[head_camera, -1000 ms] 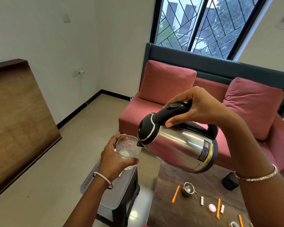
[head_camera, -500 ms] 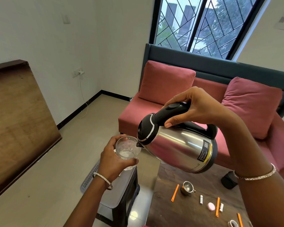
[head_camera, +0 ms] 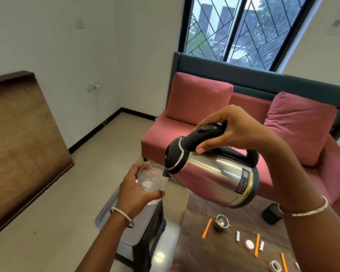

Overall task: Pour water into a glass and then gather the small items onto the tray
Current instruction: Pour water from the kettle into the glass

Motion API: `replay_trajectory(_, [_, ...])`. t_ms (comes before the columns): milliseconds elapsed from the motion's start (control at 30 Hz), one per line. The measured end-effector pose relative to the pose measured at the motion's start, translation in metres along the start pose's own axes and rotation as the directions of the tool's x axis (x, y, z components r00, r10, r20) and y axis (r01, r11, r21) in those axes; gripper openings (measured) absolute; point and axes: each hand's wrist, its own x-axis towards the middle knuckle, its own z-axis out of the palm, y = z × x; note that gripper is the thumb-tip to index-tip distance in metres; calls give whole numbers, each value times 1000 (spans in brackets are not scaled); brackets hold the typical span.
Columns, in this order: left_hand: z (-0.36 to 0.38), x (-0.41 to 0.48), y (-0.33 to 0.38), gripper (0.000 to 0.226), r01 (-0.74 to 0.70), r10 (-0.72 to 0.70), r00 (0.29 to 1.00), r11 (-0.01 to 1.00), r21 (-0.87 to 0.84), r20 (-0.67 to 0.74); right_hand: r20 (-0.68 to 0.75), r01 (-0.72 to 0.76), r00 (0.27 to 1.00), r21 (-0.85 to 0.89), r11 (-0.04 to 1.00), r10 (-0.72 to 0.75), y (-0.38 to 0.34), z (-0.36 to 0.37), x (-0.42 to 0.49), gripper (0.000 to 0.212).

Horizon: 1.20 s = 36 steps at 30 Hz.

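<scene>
Tray point(head_camera: 106, 210) partly behind left hand point(head_camera: 134, 190).

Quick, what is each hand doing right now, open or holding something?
Left hand: grips the glass.
Right hand: grips the handle of the tilted kettle, spout at the glass rim.

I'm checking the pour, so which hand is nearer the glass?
Left. The left hand grips the glass itself; the right hand is apart from it, higher and to the right, holding the kettle by its black handle.
</scene>
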Motion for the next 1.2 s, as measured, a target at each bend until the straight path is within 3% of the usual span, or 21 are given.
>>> replay_trajectory(667, [19, -31, 8, 83, 3, -2, 1000, 999, 36, -18, -48, 38, 998, 43, 998, -36, 14, -2, -38, 55])
replay_trajectory(833, [13, -42, 7, 83, 24, -23, 999, 999, 28, -40, -113, 33, 994, 218, 975, -9, 34, 12, -50, 49])
replay_trajectory(1000, [-1, -52, -5, 85, 73, -69, 995, 996, 46, -75, -188, 8, 978, 463, 886, 89, 58, 53, -61, 43])
replay_trajectory(1200, [-31, -51, -32, 88, 156, -146, 983, 984, 86, -115, -296, -72, 917, 536, 841, 268, 69, 123, -45, 38])
